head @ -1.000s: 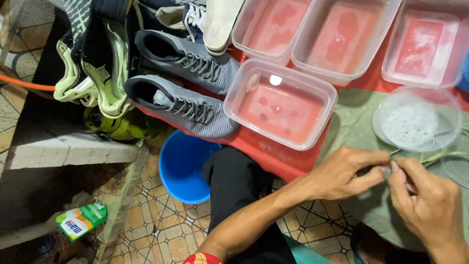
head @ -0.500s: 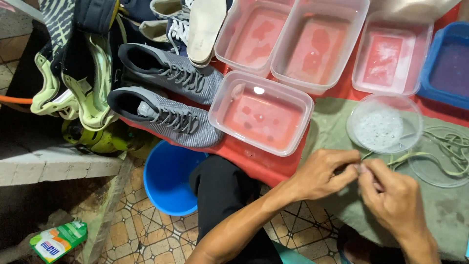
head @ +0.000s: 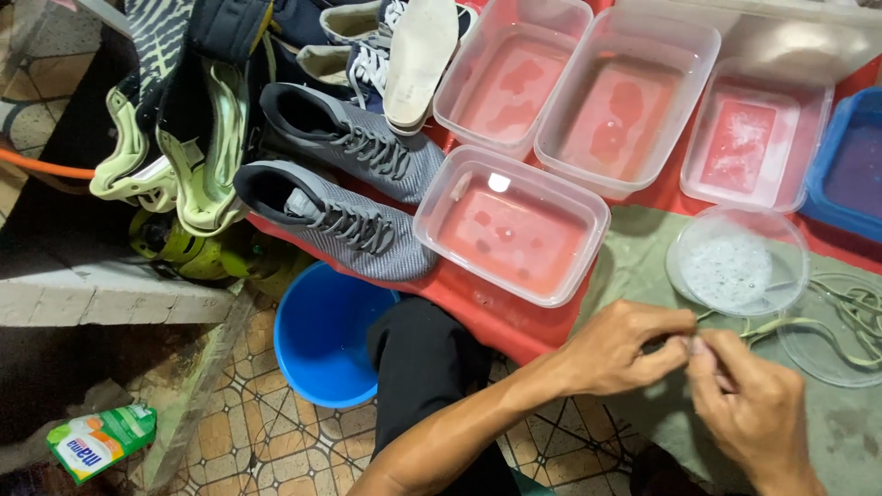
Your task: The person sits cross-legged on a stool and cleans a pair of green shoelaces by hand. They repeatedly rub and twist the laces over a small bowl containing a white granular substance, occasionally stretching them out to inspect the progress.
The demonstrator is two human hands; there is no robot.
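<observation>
My left hand (head: 617, 351) and my right hand (head: 749, 404) meet over a green cloth (head: 634, 266) at the lower right, fingertips pinched together on a pale green shoelace (head: 781, 326). The lace trails right into a clear round lid (head: 841, 331) where more lace lies coiled. A round clear dish (head: 735, 264) with foamy water sits just beyond my hands.
Several clear tubs of water (head: 510, 225) stand on the red table (head: 469, 294), with a blue tub (head: 850, 165) at right. Two grey sneakers (head: 344, 220), a white insole (head: 418, 60) and green-black shoes (head: 175, 138) lie left. A blue bucket (head: 326, 335) and a carton (head: 101, 441) sit on the tiled floor.
The view has shifted so the table sits further left and lower in frame. Both hands stay together on the shoelace, working it between the fingertips.
</observation>
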